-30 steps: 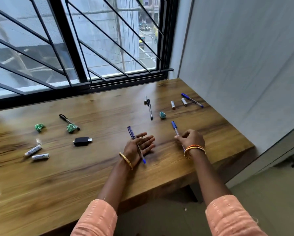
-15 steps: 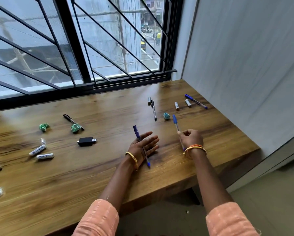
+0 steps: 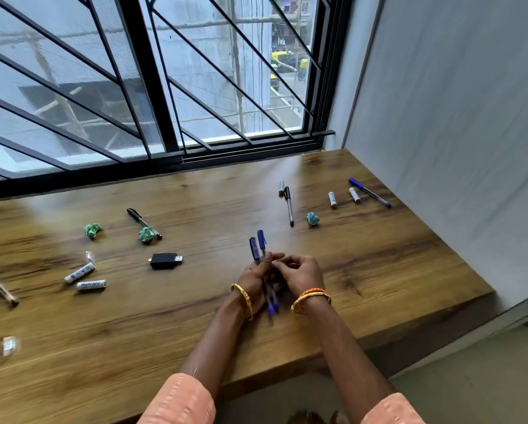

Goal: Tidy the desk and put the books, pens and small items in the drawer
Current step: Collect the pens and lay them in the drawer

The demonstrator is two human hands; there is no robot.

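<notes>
- Two blue pens (image 3: 261, 249) are held side by side in the left hand (image 3: 256, 283), fingers curled round them, above the desk (image 3: 379, 270).
- The right hand (image 3: 301, 275) is curled against them; its grip cannot be told.
- Batteries (image 3: 85, 278), a USB stick (image 3: 164, 261) and a black pen (image 3: 288, 205) are scattered around.

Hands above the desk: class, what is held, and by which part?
Two blue pens, side by side, gripped around their middles by the left hand; the right hand touches them there.

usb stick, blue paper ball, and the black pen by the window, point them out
usb stick (image 3: 164, 261), head view, middle of its black body
blue paper ball (image 3: 313, 219), head view, centre of the crumple
black pen (image 3: 289, 206), head view, mid barrel
</notes>
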